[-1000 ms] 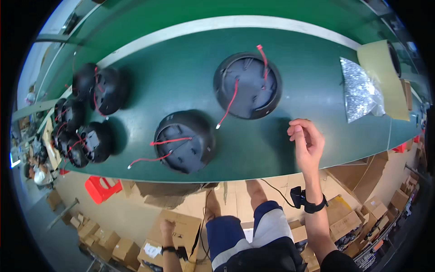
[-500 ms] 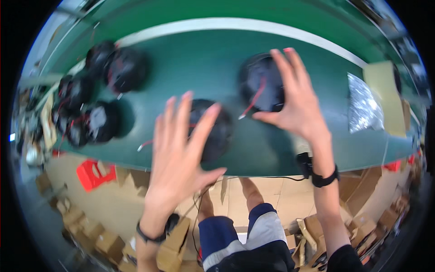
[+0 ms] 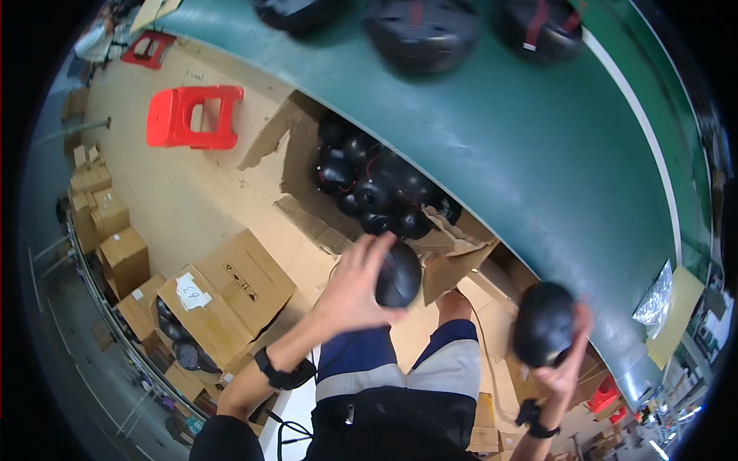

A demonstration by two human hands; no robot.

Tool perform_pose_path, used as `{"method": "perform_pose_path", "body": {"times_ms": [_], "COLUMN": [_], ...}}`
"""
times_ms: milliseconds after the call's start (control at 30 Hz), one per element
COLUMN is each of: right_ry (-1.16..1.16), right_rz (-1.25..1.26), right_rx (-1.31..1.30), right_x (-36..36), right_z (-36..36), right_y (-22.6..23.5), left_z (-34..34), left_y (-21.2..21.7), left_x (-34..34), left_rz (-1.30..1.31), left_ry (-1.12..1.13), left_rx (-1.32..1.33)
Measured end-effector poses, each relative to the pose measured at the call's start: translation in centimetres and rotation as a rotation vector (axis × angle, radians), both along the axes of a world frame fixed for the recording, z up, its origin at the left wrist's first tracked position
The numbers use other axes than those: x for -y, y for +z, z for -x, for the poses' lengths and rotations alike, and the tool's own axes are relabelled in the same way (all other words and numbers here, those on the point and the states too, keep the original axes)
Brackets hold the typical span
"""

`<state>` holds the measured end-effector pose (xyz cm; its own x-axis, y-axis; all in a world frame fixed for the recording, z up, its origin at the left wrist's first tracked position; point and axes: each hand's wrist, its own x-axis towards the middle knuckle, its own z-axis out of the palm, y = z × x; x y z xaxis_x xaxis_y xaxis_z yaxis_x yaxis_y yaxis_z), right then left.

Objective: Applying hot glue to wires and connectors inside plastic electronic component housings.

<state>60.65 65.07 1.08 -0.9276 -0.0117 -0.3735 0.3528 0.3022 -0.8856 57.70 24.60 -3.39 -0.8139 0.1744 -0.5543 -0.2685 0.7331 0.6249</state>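
Note:
My left hand is closed round the side of a black dome-shaped unit. It is held above my lap, beside an open cardboard box full of similar black domes. Over by the table's front edge, my right hand grips a second black dome-shaped unit from its right side and below. Their smooth rounded faces show, and the wires are hidden. Three more black units lie on the green table, one of them with a red wire ending in a white connector.
A red plastic stool stands on the floor at left. Nearer on the left, an open carton sits by stacked boxes. A silver bag lies at the table's right end. A dark cable runs by my left wrist.
The view has turned down toward the floor and the box. Both hands, open over the table units before, now each hold a black dome off the table, over the floor side.

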Motion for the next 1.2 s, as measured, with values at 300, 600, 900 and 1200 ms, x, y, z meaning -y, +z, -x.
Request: {"method": "perform_pose_path", "body": {"times_ms": [300, 600, 900, 1200], "right_ry": [0.307, 0.118, 0.507, -0.590], "right_rz": [-0.257, -0.656, -0.528, -0.696], "right_rx": [0.124, 0.063, -0.201, -0.583], "right_x": [26.1, 26.8, 28.6, 13.0], "right_z": [3.8, 19.5, 8.1, 20.7], "right_y": [-19.3, -26.9, -5.6, -8.3], "left_z": [9.8, 7.8, 10.0, 29.8], "left_y": [-23.2, -23.0, -9.0, 4.6], "left_x": [16.2, 23.2, 19.7, 7.6], "left_rz": [0.366, 0.015, -0.355, -0.322], "left_ry": [0.285, 0.356, 0.186, 0.128], "left_rx": [-0.155, -0.393, -0.302, -0.683]}}
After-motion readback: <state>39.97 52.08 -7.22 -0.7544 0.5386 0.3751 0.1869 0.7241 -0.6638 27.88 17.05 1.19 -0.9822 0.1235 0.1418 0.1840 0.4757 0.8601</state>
